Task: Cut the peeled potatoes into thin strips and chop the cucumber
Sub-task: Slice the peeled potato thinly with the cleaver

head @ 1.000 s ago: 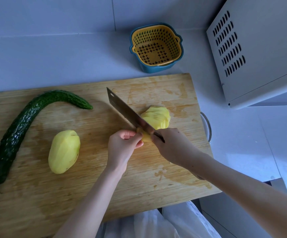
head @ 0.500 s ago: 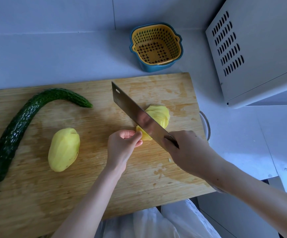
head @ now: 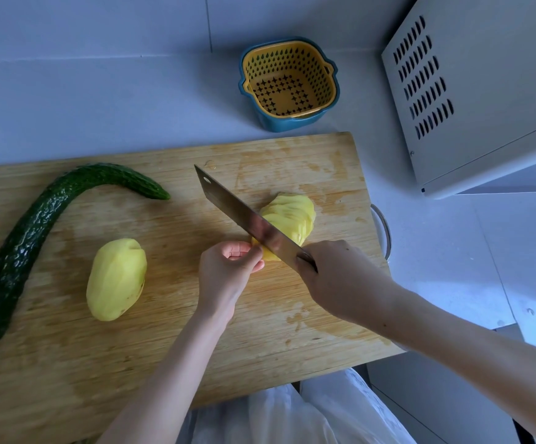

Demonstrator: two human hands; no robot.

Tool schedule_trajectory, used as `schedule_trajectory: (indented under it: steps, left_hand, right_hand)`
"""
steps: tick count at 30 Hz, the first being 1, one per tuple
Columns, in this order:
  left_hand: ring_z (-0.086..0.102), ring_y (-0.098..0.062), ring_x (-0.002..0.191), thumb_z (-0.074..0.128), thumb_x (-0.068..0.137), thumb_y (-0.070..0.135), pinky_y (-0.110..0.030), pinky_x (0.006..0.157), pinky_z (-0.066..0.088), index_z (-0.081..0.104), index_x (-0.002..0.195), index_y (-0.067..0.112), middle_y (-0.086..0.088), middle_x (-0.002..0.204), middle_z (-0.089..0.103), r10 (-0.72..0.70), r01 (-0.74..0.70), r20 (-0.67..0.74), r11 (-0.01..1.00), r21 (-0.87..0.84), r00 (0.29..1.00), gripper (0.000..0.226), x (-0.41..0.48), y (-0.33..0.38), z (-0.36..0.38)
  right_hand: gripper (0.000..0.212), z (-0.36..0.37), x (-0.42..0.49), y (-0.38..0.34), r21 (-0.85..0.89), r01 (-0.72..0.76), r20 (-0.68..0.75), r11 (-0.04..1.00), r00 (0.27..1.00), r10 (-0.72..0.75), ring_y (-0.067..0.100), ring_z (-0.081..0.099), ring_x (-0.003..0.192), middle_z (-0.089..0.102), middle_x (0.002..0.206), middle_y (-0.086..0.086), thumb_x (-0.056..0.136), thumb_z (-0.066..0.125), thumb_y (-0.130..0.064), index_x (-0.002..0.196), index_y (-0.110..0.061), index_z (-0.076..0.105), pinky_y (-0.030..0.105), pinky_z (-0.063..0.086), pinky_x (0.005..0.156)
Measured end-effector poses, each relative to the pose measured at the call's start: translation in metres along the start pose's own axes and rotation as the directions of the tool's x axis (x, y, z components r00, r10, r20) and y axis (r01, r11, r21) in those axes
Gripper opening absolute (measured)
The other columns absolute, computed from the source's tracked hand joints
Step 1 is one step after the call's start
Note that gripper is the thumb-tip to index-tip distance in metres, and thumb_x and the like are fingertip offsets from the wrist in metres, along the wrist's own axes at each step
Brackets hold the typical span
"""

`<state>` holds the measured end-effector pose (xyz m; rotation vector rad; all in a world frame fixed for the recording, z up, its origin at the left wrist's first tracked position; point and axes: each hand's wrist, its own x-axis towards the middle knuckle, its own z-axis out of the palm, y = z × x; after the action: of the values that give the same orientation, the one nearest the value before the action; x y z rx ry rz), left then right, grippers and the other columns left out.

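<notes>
On the wooden cutting board (head: pixel 170 357) lies a peeled potato (head: pixel 290 216) partly cut into slices that lean to the right. My left hand (head: pixel 228 277), fingers curled, holds its uncut near end. My right hand (head: pixel 343 280) grips the handle of a cleaver (head: pixel 250 219), whose blade stands on the potato between the slices and my left fingers. A whole peeled potato (head: pixel 116 278) sits left of my left hand. A long curved cucumber (head: pixel 36 232) lies along the board's left side.
A yellow strainer basket in a blue bowl (head: pixel 289 81) stands on the counter behind the board. A grey vented appliance (head: pixel 471 91) fills the upper right. A metal ring (head: pixel 383 229) sticks out past the board's right edge.
The cleaver rose and tilted, then came back down on the potato for another slice. My left hand stayed on the potato's near end.
</notes>
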<state>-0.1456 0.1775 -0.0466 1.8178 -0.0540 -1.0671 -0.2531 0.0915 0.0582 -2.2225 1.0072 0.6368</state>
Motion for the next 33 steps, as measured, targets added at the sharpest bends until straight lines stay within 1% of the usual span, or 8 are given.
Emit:
schedule_trajectory:
  steps: [6,11,13,17,21,24,28,33]
  left_hand:
    - [0.072,-0.019,0.067,0.073,0.08,0.01,-0.026,0.073,0.055,0.07,0.082,0.003,-0.004,0.069,0.072,0.002,-0.002,0.006,1.0,-0.028,1.0,0.008,0.002,-0.003,0.0]
    - [0.071,-0.019,0.064,0.071,0.082,0.006,-0.021,0.063,0.054,0.068,0.078,0.004,-0.008,0.072,0.071,0.038,-0.037,0.014,0.998,-0.041,0.999,0.005,0.001,-0.005,-0.002]
    - [0.071,-0.017,0.063,0.07,0.082,0.007,-0.018,0.059,0.052,0.068,0.08,0.006,-0.008,0.072,0.071,0.05,-0.049,0.016,0.999,-0.021,0.999,0.003,0.001,-0.006,-0.003]
    - [0.071,-0.018,0.065,0.071,0.082,0.008,-0.023,0.064,0.055,0.069,0.082,0.004,-0.008,0.073,0.072,0.073,-0.073,0.028,0.997,-0.002,0.997,0.004,0.002,-0.01,-0.002]
    - [0.071,-0.019,0.066,0.071,0.082,0.007,-0.028,0.067,0.057,0.07,0.084,0.001,-0.008,0.073,0.072,0.089,-0.089,0.025,0.996,0.0,0.996,0.007,0.002,-0.01,-0.001]
    - [0.071,-0.019,0.066,0.07,0.082,0.006,-0.028,0.066,0.058,0.07,0.083,0.003,-0.008,0.073,0.071,0.085,-0.085,0.031,0.996,-0.005,0.996,0.003,0.001,-0.009,-0.002]
    - [0.071,-0.019,0.067,0.07,0.082,0.007,-0.028,0.068,0.057,0.07,0.082,0.005,-0.009,0.077,0.072,0.074,-0.073,0.04,0.997,-0.019,0.997,0.002,0.001,-0.007,-0.003]
    - [0.072,-0.019,0.069,0.069,0.084,0.008,-0.027,0.069,0.057,0.069,0.086,0.003,-0.009,0.078,0.072,0.057,-0.057,0.041,0.998,0.001,0.998,0.006,0.001,-0.007,-0.004]
  right_hand:
    - [0.036,0.015,0.016,-0.002,-0.03,-0.007,-0.034,1.0,0.999,0.006,0.014,0.04,0.054,0.043,0.064,-0.001,0.099,0.031,-0.027,0.065,-0.019,0.036,0.024,0.032,0.048]
    - [0.028,0.034,0.035,0.0,-0.003,-0.014,-0.082,1.0,0.997,0.014,0.022,0.05,0.063,0.049,0.068,0.002,0.099,0.032,-0.028,0.084,-0.012,0.05,0.032,0.043,0.056]
    - [0.025,0.042,0.037,0.002,0.004,-0.004,-0.109,1.0,0.994,0.005,0.024,0.05,0.063,0.048,0.067,0.002,0.099,0.033,-0.029,0.09,-0.012,0.05,0.031,0.04,0.052]
    - [0.018,0.049,0.036,0.008,0.018,0.026,-0.168,1.0,0.985,-0.022,0.022,0.045,0.053,0.042,0.06,-0.002,0.099,0.035,-0.029,0.087,-0.016,0.036,0.031,0.036,0.047]
    - [0.01,0.051,0.032,0.013,0.117,0.083,-0.208,0.99,0.976,-0.058,0.02,0.05,0.051,0.054,0.062,0.002,0.096,0.043,-0.023,0.102,-0.014,0.044,0.036,0.046,0.05]
    - [0.027,0.049,0.026,0.012,0.257,0.09,-0.166,0.962,0.985,-0.048,0.017,0.049,0.049,0.056,0.062,0.003,0.091,0.051,-0.016,0.115,-0.026,0.044,0.033,0.047,0.05]
    - [0.048,0.045,0.026,0.015,0.443,0.027,-0.069,0.896,0.998,0.005,0.006,0.043,0.043,0.048,0.052,-0.008,0.086,0.055,-0.014,0.126,-0.038,0.046,0.023,0.04,0.046]
    - [0.063,0.043,0.033,0.012,0.409,-0.023,0.072,0.912,0.997,-0.007,0.006,0.046,0.048,0.052,0.064,-0.009,0.086,0.052,-0.016,0.143,-0.034,0.031,0.023,0.043,0.052]
